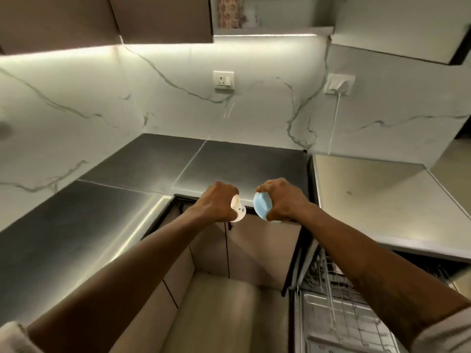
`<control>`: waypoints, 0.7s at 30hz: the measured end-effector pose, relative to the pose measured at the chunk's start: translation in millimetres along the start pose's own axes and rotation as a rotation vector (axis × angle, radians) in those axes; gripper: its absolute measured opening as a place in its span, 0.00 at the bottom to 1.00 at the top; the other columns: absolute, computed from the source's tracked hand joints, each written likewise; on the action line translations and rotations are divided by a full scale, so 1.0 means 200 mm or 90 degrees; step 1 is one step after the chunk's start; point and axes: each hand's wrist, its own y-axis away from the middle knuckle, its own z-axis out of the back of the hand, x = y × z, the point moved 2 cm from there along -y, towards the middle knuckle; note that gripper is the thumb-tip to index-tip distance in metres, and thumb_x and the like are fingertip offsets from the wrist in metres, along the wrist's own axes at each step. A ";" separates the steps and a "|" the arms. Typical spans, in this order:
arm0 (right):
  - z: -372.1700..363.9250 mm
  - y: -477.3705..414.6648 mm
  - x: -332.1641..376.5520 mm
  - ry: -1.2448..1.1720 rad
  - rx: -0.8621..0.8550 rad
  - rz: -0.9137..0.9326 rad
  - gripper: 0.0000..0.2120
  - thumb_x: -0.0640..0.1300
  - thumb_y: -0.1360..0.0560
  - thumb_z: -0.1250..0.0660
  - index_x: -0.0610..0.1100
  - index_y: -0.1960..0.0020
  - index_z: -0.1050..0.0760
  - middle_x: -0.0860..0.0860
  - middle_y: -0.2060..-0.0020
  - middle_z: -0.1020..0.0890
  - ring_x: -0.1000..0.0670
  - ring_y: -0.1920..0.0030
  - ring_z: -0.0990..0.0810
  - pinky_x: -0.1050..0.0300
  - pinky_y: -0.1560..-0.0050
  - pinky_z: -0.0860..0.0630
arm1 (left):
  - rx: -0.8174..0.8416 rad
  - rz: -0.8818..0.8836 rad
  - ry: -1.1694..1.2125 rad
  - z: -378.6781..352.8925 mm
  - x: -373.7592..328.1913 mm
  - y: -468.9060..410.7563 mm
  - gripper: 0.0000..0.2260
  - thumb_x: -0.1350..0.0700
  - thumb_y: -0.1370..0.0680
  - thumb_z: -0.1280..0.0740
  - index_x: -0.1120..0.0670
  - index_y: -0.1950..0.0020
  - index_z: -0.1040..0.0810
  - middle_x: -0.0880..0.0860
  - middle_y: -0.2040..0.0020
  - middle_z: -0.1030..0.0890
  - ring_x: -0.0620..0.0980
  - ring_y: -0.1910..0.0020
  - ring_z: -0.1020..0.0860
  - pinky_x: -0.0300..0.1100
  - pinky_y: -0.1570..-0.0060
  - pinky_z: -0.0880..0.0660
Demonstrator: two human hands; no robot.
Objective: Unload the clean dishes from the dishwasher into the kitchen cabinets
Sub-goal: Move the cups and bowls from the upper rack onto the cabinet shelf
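Observation:
My left hand (216, 203) is closed around a small white cup (238, 208) with a faint blue print, held on its side. My right hand (283, 200) grips a light blue bowl (262, 206), tilted with its underside toward me. Both hands hover side by side just in front of the dark countertop's edge (163, 174). The open dishwasher (339, 301) is at the lower right, its wire rack pulled out under my right forearm. Upper cabinets (163, 19) hang above the counter, doors closed.
A marble backsplash (178, 98) carries two wall sockets (223, 80), one with a white cord (335, 118) running down. A pale counter (377, 194) lies to the right. Lower cabinet doors (244, 245) face me below the hands.

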 end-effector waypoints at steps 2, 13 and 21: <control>0.07 -0.10 0.06 0.005 -0.017 0.008 0.42 0.51 0.39 0.21 0.54 0.27 0.31 0.53 0.33 0.24 0.48 0.31 0.29 0.47 0.39 0.23 | -0.017 0.007 -0.004 0.09 0.07 -0.05 0.20 0.53 0.35 0.23 0.52 0.43 0.17 0.52 0.51 0.16 0.53 0.53 0.17 0.47 0.56 0.17; 0.73 -0.80 -0.03 0.004 -0.166 0.028 0.42 0.55 0.41 0.19 0.54 0.30 0.31 0.51 0.37 0.22 0.46 0.35 0.27 0.51 0.46 0.27 | -0.189 -0.066 -0.123 0.80 0.13 -0.70 0.27 0.41 0.29 0.27 0.54 0.35 0.20 0.56 0.39 0.17 0.59 0.39 0.20 0.47 0.40 0.23; 1.35 -1.25 -0.22 -0.028 -0.285 0.015 0.41 0.56 0.41 0.18 0.55 0.31 0.29 0.52 0.34 0.23 0.46 0.35 0.26 0.51 0.44 0.27 | -0.293 -0.084 -0.159 1.37 -0.01 -1.26 0.30 0.44 0.29 0.24 0.52 0.29 0.23 0.55 0.36 0.19 0.58 0.35 0.25 0.48 0.34 0.29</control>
